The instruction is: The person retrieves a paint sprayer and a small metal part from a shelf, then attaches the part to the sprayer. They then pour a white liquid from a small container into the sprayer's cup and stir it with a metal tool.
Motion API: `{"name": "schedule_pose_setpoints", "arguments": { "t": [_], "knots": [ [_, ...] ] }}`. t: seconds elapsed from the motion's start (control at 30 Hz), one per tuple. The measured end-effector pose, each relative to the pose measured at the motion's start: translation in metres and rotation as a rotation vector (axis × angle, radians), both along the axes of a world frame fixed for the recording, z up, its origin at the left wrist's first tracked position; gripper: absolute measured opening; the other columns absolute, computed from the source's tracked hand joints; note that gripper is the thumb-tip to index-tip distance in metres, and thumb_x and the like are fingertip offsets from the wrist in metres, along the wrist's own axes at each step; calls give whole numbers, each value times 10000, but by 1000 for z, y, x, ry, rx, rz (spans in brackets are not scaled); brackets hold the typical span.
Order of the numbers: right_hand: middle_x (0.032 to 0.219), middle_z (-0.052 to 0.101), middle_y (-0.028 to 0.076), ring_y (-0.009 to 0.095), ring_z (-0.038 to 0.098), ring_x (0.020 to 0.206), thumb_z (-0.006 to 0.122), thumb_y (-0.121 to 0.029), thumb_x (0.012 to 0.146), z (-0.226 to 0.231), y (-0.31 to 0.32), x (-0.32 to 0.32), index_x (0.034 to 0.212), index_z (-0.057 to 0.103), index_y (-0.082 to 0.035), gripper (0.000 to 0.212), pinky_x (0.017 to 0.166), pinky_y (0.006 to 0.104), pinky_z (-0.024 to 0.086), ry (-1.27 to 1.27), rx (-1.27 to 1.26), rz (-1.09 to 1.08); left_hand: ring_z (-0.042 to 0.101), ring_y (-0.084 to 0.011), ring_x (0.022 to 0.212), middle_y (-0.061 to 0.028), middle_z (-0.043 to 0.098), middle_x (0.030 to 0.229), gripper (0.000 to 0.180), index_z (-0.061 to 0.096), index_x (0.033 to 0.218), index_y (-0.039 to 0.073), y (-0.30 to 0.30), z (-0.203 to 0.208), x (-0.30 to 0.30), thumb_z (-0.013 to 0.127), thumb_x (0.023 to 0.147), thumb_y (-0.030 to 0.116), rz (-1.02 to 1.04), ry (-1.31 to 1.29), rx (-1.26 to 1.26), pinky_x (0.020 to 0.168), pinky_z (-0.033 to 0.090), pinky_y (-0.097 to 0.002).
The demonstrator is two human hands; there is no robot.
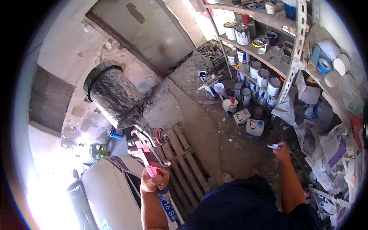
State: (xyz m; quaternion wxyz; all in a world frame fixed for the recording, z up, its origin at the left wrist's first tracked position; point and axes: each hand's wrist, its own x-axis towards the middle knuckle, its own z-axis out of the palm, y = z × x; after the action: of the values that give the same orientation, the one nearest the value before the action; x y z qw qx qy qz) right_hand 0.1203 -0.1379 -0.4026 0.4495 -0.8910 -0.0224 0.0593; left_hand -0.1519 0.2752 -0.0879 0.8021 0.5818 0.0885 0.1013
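Note:
My left hand (pixel 154 180) is closed round the pink handle of a paint spray gun (pixel 147 147), which I hold raised in front of me. On top of the gun sits a large, paint-stained cup (pixel 115 92) with a dark lid, tilted to the left. A dark fitting shows below my left fist. Out to the right, my right hand (pixel 282 152) pinches a small, crumpled white-and-blue piece (pixel 274 146), perhaps paper or cloth; its exact kind is too small to make out.
A metal shelf (pixel 264 53) full of paint cans stands at the far right. Several white jugs (pixel 254 127) are on the floor before it. A wooden pallet (pixel 186 161) and a white car (pixel 105 191) lie to the left. Papers and plastic (pixel 326 161) clutter the right side.

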Motion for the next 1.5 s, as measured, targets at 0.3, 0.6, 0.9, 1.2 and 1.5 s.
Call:
{"name": "schedule_pose_setpoints", "arguments": {
  "t": [0.3, 0.6, 0.9, 1.2, 1.5],
  "knots": [
    [886, 523, 34, 131, 517, 823, 622, -28, 741, 170, 138, -43, 996, 523, -68, 276, 717, 315, 443, 259, 976, 462, 443, -123, 418, -108, 565, 682, 252, 545, 1053, -7, -23, 4, 44, 542, 801, 5, 174, 28, 276, 374, 342, -244],
    [792, 566, 34, 136, 560, 745, 534, -283, 962, 219, 227, -98, 1308, 453, -99, 400, 660, 295, 459, 512, 1045, 967, 466, -114, 538, -59, 487, 810, 367, 344, 1209, 77, -38, 56, 106, 525, 897, 10, 508, -274, 408, 429, 378, -226],
    [659, 518, 84, 206, 542, 611, 395, -383, 994, 225, 248, -125, 1259, 469, -80, 410, 605, 360, 452, 255, 724, 1008, 426, -90, 625, -21, 464, 831, 453, 318, 1291, 136, -20, 72, 126, 534, 904, 48, 703, -324, 368, 439, 351, -207],
    [757, 594, 176, 352, 614, 717, 441, -300, 978, 231, 243, -122, 1186, 462, -32, 340, 654, 419, 471, 132, 628, 972, 418, -72, 577, -11, 450, 824, 421, 321, 1305, 97, -15, 88, 136, 491, 923, 50, 800, -405, 460, 415, 348, -207],
    [847, 605, 252, 447, 603, 822, 452, -285, 969, 261, 242, -118, 1182, 457, -21, 340, 702, 467, 469, 92, 586, 1000, 421, -85, 582, -14, 437, 808, 328, 355, 1195, 80, -12, 95, 131, 516, 910, 81, 848, -302, 421, 430, 355, -223]
  ]
}}
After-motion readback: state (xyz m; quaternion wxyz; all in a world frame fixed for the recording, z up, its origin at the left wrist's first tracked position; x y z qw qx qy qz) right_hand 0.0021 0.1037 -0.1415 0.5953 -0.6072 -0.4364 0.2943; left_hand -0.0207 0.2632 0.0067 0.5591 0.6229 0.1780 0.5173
